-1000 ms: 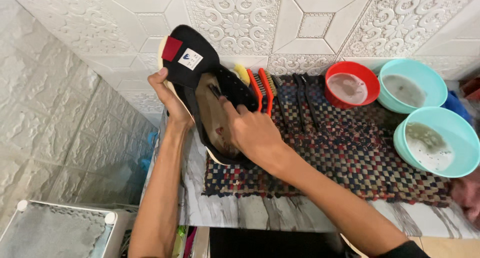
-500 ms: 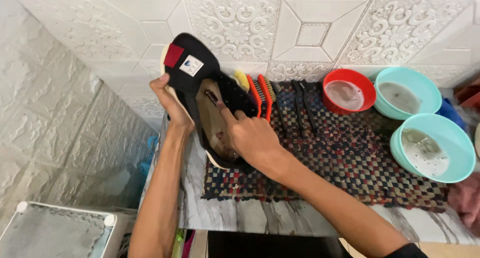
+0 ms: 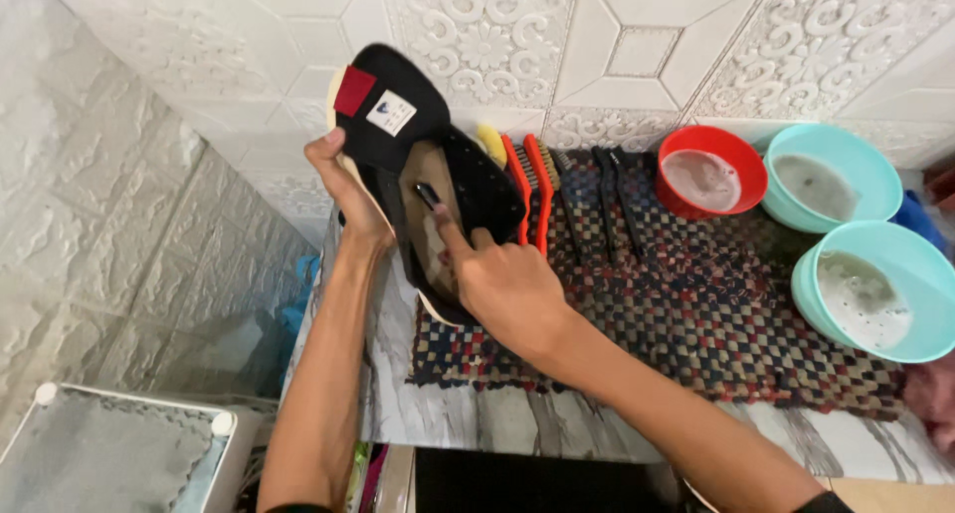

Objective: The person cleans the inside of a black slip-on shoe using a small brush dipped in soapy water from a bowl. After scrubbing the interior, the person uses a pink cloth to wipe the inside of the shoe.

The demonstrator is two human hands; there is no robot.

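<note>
My left hand (image 3: 346,187) grips the side of a black shoe (image 3: 403,135) with a red tab and a white label on its tongue, and holds it tilted up over the left end of a checked woven mat (image 3: 696,314). My right hand (image 3: 502,284) reaches into the shoe's opening with a small dark tool (image 3: 428,195) pinched in its fingers, the tip against the tan inner lining. Most of the tool is hidden by my fingers.
Orange and black brushes (image 3: 532,180) lie on the mat by the wall. A red bowl (image 3: 711,170) and two teal bowls (image 3: 821,180) (image 3: 875,289) hold cloudy water at the right. The marble counter (image 3: 477,418) ends at the left; a white-framed box (image 3: 109,453) stands below.
The view has shifted slightly. My right hand has drawn back a little from inside the shoe, so the dark tool's tip now shows. The left hand keeps its hold.
</note>
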